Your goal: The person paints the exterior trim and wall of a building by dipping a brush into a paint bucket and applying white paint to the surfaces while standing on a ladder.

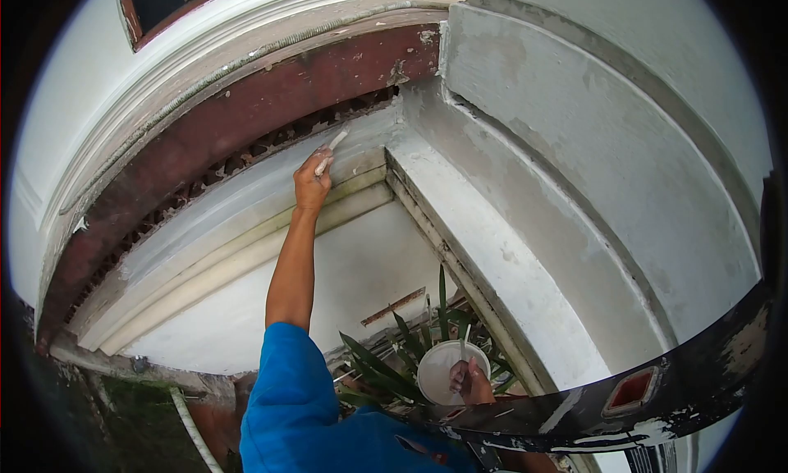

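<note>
My left hand (pixel 313 179) reaches up from a blue sleeve (pixel 289 374) and is closed around a paintbrush (pixel 336 141) smeared white. The brush tip is right at the pale plaster ledge (pixel 373 130), just below a dark red beam (pixel 271 94). Lower down, my right hand (pixel 471 383) is closed at a white bucket (pixel 433 376), its fingers over the near side. A thin pale stick (pixel 466 340) rises beside these fingers. Part of the right forearm is hidden behind a black rail.
The black rail (pixel 566 415) with chipped paint curves across the lower right. Grey plastered wall panels (pixel 574 137) stand at the right. Long-leaved plants (pixel 382 366) grow below, around the bucket. Stepped mouldings (pixel 246 268) run under the ledge, and a corrugated conduit (pixel 271 46) runs above the beam.
</note>
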`<state>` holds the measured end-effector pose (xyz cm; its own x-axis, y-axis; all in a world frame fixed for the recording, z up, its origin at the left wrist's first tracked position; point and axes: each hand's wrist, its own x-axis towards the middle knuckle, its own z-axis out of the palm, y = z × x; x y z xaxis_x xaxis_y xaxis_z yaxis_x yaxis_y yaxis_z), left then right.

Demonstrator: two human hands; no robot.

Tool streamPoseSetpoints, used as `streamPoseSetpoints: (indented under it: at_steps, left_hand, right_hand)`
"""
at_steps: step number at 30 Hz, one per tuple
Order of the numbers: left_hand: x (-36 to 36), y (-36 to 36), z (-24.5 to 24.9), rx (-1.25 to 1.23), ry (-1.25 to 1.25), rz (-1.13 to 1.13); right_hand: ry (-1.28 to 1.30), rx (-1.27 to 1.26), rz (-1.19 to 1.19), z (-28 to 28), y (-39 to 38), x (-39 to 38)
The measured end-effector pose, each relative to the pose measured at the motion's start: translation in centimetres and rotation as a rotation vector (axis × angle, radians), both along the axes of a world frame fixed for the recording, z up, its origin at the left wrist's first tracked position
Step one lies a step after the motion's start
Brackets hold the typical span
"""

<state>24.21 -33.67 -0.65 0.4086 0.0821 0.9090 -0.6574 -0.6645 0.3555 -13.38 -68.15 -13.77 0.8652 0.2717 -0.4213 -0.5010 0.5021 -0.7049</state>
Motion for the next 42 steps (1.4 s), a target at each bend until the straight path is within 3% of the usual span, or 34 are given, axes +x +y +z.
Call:
streamPoseSetpoints:
  at_steps: [4, 8, 12, 16, 19, 22, 36, 42]
  left_hand:
    - [-4.3, 2.9, -0.1, -0.028, 0.001, 0.145]
    - [-7.1, 1.3, -0.5, -0.178, -0.018, 0.137]
    - [-4.2, -3.8, -0.6, -0.161, 0.021, -0.028]
    - [1.9, -8.4, -0.6, -0.351, 0.067, -0.168]
    - [4.0, -7.7, -0.9, -0.351, 0.078, -0.070]
    - [3.5, -4.1, -1.2, -0.400, 0.080, -0.102]
    - [-10.3, 13.1, -1.4, -0.272, 0.040, 0.281]
    - [-14.3, 14.1, -2.7, -0.335, -0.026, 0.358]
  right_hand:
    - [-0.015, 0.022, 0.014, -0.7, -0.2, 0.0]
    - [-0.021, 0.053, 0.002, -0.8, -0.1, 0.1]
    - [-0.014, 0.068, 0.005, -1.1, -0.1, 0.0]
    - [-0.035, 0.038, 0.017, -1.0, -0.1, -0.2]
    - [-0.026, 0.034, 0.025, -1.3, -0.2, -0.2]
    - [-0.006, 0.021, -0.006, -1.3, -0.4, -0.3]
    - [-0.016, 0.004, -0.022, -2.8, -0.9, -0.6]
    - [-0.022, 0.019, -0.011, -1.7, -0.1, -0.5]
